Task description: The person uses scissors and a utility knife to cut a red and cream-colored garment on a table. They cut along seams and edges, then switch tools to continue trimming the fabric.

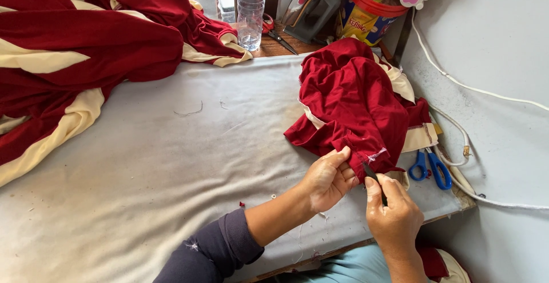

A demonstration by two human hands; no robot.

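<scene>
A bunched dark red garment with cream trim lies at the right end of the padded grey table. My left hand pinches its lower edge, next to a short line of white stitching. My right hand holds a small black tool whose tip touches the red cloth at that seam. Both hands are at the table's near right corner.
A large heap of red and cream cloth covers the table's left and far side. Blue-handled scissors lie just right of my hands. A clear water bottle, red-handled scissors, a yellow tub and white cords stand behind and right.
</scene>
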